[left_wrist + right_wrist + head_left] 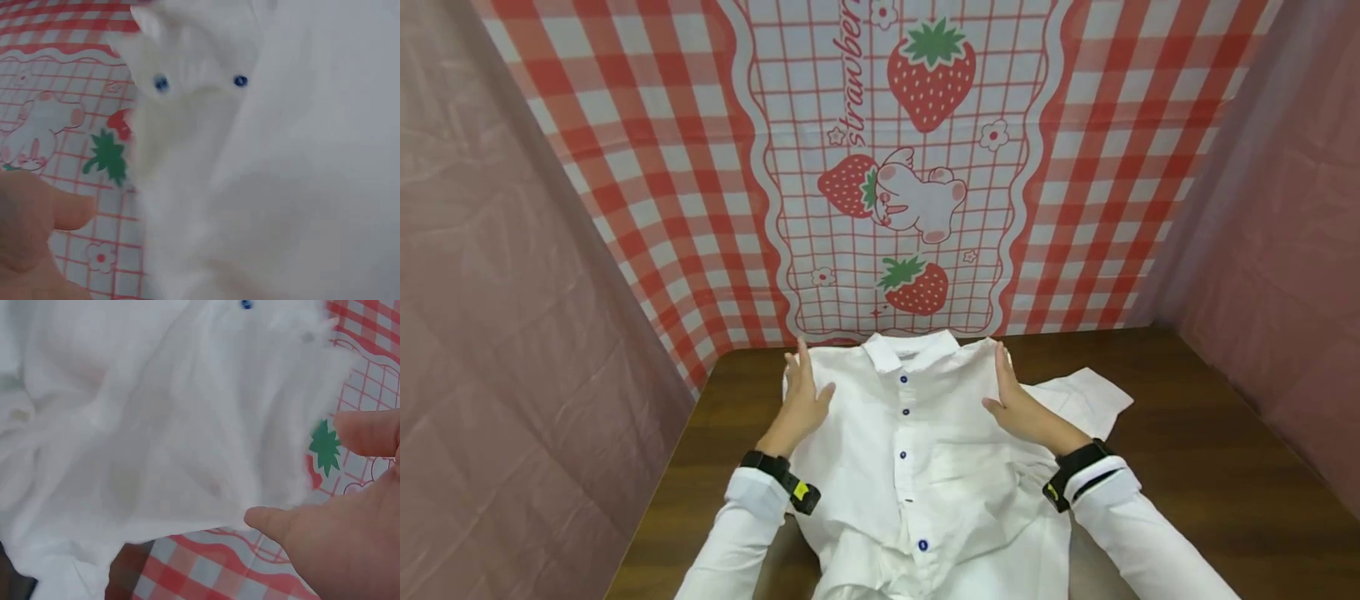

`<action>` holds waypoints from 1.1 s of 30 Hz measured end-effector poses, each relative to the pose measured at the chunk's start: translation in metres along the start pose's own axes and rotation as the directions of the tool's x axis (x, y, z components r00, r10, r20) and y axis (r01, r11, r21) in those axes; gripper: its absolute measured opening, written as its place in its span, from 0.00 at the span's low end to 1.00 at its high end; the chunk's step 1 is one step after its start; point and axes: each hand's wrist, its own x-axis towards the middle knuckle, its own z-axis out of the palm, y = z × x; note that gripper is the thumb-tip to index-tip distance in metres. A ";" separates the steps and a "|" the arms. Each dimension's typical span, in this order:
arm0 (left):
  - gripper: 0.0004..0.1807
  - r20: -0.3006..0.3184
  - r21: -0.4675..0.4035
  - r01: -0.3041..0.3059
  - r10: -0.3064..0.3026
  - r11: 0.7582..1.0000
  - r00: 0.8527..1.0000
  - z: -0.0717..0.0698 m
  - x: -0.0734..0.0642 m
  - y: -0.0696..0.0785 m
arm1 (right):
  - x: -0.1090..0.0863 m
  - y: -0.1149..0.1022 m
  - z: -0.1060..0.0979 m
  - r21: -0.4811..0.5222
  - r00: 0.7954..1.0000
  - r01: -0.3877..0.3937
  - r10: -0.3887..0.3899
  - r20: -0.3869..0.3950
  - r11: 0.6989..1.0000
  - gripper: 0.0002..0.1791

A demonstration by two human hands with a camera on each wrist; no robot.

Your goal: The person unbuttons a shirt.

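A white button-up shirt (865,433) with blue buttons is spread front up, its collar (912,352) at the far edge of the brown table. My left hand (805,407) lies along the shoulder edge on the left, fingers straight, thumb apart from them. At the opposite shoulder my right hand (1021,410) has its fingers straight, and in the right wrist view a fingertip (265,520) is right at the cloth's edge. One short sleeve (1086,400) sticks out to the right. Folds bunch in the lower part of the shirt. The left sleeve is hidden.
Beyond the brown table (1195,450) hangs a red-and-white checked cloth (1105,192) with strawberry prints. Pink curtains (497,333) stand at both sides. Black bands with small cameras (805,497) are strapped on both wrists, over white sleeves.
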 end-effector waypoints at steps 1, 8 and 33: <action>0.44 0.077 0.018 0.026 -0.027 0.999 0.997 0.005 -0.001 -0.002 | -0.001 0.002 0.002 -0.008 1.000 -0.001 0.001 0.008 1.000 0.44; 0.43 0.229 0.200 0.100 -0.146 0.975 0.962 0.023 -0.028 -0.026 | -0.028 0.016 0.006 -0.080 0.998 -0.068 0.068 -0.011 0.994 0.40; 0.32 0.248 -0.368 0.384 -0.308 0.847 0.918 0.027 -0.103 -0.085 | -0.092 0.080 0.026 0.261 0.760 -0.617 0.648 -0.048 0.742 0.23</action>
